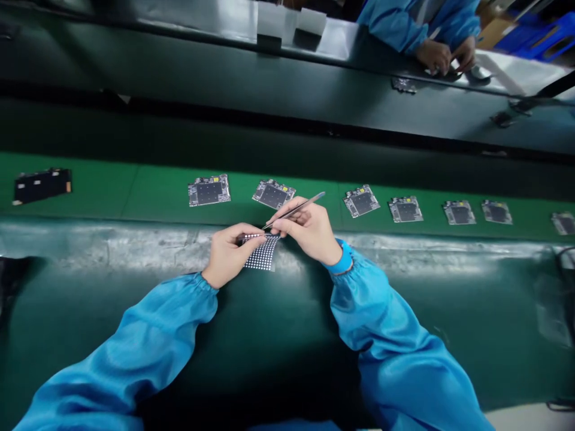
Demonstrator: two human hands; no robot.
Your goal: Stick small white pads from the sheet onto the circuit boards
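My left hand [231, 248] pinches a sheet of small round white stickers [260, 254] between thumb and fingers. The sheet hangs down over the near edge of the bench. In my right hand [309, 230] is a pair of metal tweezers [294, 209], held like a pen. Their tips point down and left, at the top of the sheet close to my left thumb. Whether a sticker sits between the tips is too small to tell. Just beyond my hands lies a circuit board [273, 193], partly covered by my right fingers.
A green conveyor belt [108, 191] runs across, bearing another board [209, 190] on the left, several to the right, and a black-covered board [42, 185] at far left. Across the line, a co-worker's hands [444, 57] work above a raised ledge [215, 18] with small white boxes [311, 21].
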